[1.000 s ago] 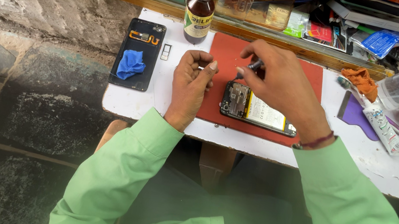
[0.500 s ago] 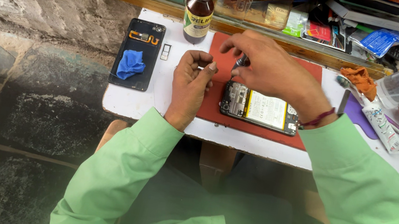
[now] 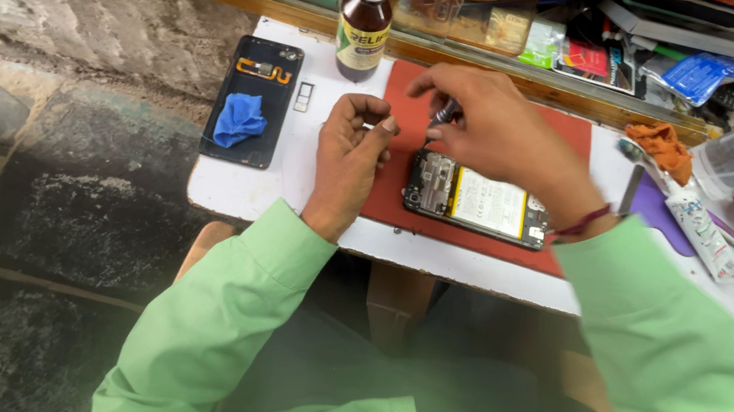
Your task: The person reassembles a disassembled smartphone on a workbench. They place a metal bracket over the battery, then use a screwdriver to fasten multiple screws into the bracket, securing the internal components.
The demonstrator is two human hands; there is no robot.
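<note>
- The right hand (image 3: 498, 134) is closed around a small dark screwdriver (image 3: 445, 113), thumb and fingers pinching the shaft. The tip points down at the top end of the opened phone (image 3: 477, 200), just below the grip. Held near upright like that, it probably sits square on a tiny screw, though the screw itself is too small to make out.
- The left hand (image 3: 350, 159) rests just to the left of the phone, fingers curled in, thumb against the forefinger. It seems to pinch something very small; I cannot tell what, or whether anything is there at all. The wrist lies on the table (image 3: 240, 195), which steadies it.
- The phone lies flat with its back off, battery and boards showing, on a red mat (image 3: 471, 238). The mat likely keeps it from sliding.
- Further left of the left hand, well apart, a dark back cover (image 3: 255, 88) lies with a blue cloth (image 3: 240, 118) on it, parked out of the way.
- Above the hands stands a brown bottle (image 3: 364, 22) with a white cap, upright, near the mat's upper left corner.
- To the right of the grip, beyond the mat, lie a white tube (image 3: 703, 218) and an orange rag (image 3: 663, 148).
</note>
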